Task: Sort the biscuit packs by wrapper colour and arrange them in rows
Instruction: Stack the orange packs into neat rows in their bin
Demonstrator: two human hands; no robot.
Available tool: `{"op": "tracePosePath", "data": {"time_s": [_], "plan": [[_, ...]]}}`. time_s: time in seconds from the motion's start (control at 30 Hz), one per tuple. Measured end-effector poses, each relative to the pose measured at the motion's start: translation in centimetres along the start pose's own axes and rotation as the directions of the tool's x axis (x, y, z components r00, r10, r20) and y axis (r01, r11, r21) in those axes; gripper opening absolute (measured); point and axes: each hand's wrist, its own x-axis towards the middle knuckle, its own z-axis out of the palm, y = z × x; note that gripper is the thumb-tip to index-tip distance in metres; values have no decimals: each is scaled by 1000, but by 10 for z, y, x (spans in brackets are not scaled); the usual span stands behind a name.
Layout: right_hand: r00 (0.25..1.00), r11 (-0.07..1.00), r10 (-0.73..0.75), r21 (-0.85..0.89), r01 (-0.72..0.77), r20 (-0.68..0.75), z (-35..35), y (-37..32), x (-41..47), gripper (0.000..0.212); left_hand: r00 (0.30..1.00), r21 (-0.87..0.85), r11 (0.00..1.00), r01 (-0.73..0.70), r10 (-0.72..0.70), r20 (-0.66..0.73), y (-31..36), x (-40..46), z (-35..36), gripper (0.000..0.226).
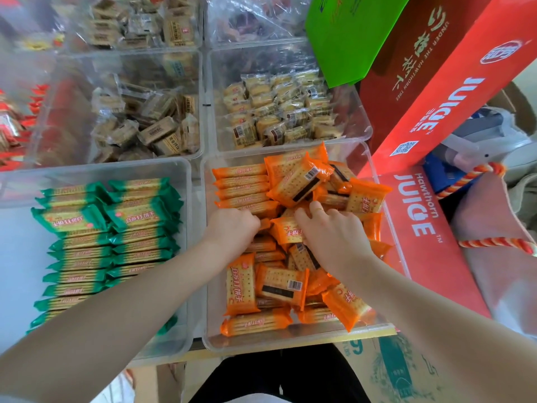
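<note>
A clear bin (293,340) in front of me holds several orange biscuit packs (279,283). A short row of them stands on edge at its far left (241,187); the others lie in a loose heap. My left hand (232,228) is closed in the middle of the heap, pressing against the row's near end. My right hand (331,231), a ring on one finger, lies fingers down on an orange pack (286,229) beside it. The bin to the left (186,181) holds green biscuit packs (96,251) stacked in two neat rows.
Behind stand clear bins of beige and brown wrapped biscuits (279,112), (148,126). Red juice cartons (430,91) and a green bag (348,33) crowd the right side. A cardboard box (392,370) sits below the orange bin.
</note>
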Motion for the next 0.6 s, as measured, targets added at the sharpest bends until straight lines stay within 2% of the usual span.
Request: {"op": "tracePosePath", "data": {"time_s": [0.07, 0.2, 0.33, 0.47, 0.6], "plan": [[1000, 1000, -11, -1, 11, -28, -5, -1, -1, 43, 1000, -18, 999, 26, -26, 11, 5, -1, 1, 16], [998, 993, -59, 104, 57, 18, -9, -4, 0, 37, 997, -42, 997, 62, -60, 43, 6, 0, 3, 17], [997, 995, 6, 100, -13, 71, -10, -4, 5, 34, 999, -44, 998, 35, -34, 25, 0, 0, 6, 16], [991, 990, 101, 89, -109, 91, -15, -2, 13, 29, 995, -85, 996, -28, 36, 97, -2, -3, 12, 17], [993, 997, 57, 53, -63, 103, -14, 0, 19, 22, 989, -166, 984, 59, -35, 143, -2, 1, 9, 19]]}}
